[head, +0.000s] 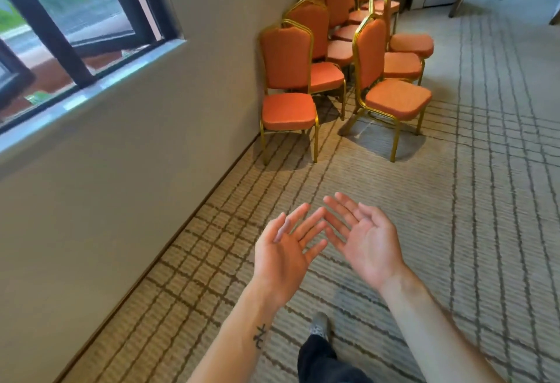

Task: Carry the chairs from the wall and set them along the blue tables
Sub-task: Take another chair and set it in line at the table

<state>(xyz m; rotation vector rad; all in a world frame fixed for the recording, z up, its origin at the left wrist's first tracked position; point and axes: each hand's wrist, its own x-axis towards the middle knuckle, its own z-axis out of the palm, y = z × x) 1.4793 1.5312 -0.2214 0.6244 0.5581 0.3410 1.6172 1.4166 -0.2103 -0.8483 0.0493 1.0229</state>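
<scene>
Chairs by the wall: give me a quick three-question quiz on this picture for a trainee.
1. True or false: the left hand and the right hand hold nothing.
2. The chairs are padded in: A blue, B orange, C green.
3. Fill in: the chairs stand on a patterned ___.

Key: 1 true, both palms are open and bare. 2 B. 3 carpet.

**Carpet (pixel 472 207), wall edge**

Beige, brown grid lines. Cluster of orange chairs (pixel 342 49) standing along the wall edge at the far end. Nearest chair (pixel 288 110) against the skirting; angled chair (pixel 394 99) just beside, further out. Grey shoe (pixel 319 323) planted near the bottom.
</scene>
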